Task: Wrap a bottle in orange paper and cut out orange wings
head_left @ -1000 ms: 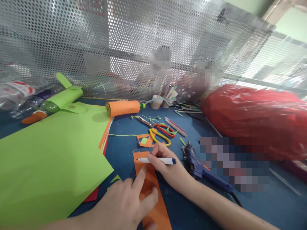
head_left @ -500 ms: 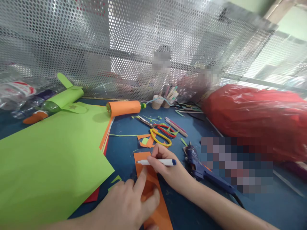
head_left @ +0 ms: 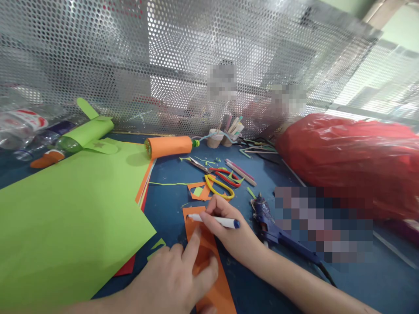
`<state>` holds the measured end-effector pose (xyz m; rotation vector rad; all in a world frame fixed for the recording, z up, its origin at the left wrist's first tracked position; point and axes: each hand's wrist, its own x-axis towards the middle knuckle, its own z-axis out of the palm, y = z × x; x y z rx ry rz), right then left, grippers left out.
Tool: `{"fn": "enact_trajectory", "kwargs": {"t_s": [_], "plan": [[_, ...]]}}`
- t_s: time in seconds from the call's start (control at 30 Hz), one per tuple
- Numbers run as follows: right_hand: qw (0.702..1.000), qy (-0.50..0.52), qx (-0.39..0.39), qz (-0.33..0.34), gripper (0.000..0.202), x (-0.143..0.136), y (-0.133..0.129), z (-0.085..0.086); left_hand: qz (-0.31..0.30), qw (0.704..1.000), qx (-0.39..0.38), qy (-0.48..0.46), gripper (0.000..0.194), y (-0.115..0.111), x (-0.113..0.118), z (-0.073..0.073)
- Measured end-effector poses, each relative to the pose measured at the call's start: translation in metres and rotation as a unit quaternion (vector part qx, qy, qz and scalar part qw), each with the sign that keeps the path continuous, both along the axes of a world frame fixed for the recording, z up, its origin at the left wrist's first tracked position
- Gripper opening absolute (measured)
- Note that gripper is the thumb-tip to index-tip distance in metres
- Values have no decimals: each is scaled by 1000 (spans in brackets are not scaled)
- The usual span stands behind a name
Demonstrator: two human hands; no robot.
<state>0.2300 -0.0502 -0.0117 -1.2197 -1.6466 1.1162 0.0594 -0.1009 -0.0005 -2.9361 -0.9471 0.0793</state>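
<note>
Pinched in my right hand [head_left: 234, 233] is a white marker [head_left: 218, 220] with a blue end. Its tip touches the upper left part of an orange paper strip [head_left: 211, 257], where a short dark curved line shows. My left hand [head_left: 178, 272] lies over the strip with its fingers spread, the index fingertip pressing just below the marker. Beyond my right hand lie scissors with yellow handles [head_left: 220, 187], on top of orange paper scraps [head_left: 196, 192]. A pair of red-handled scissors [head_left: 225, 176] is close to them.
Large green paper sheets [head_left: 72, 218] cover the left side. An orange-wrapped bottle [head_left: 170, 147] and a green-wrapped bottle [head_left: 88, 133] lie at the back. On the right are a blue glue gun [head_left: 271, 231] and a red plastic bag [head_left: 347, 161]. Cups of markers [head_left: 215, 138] stand by the perforated screen.
The marker tip has moved slightly up and right along the strip, leaving a short dark curve. My left hand stays in the same place.
</note>
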Motion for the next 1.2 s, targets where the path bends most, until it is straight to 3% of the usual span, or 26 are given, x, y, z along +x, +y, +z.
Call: {"fn": "enact_trajectory", "kwargs": {"t_s": [0.63, 1.2], "plan": [[991, -76, 44, -98, 20, 0, -1, 10, -2, 1000, -8, 11, 49, 0, 1, 4], [987, -102, 53, -108, 21, 7, -3, 17, -8, 1000, -4, -5, 44, 0, 0, 3]]}}
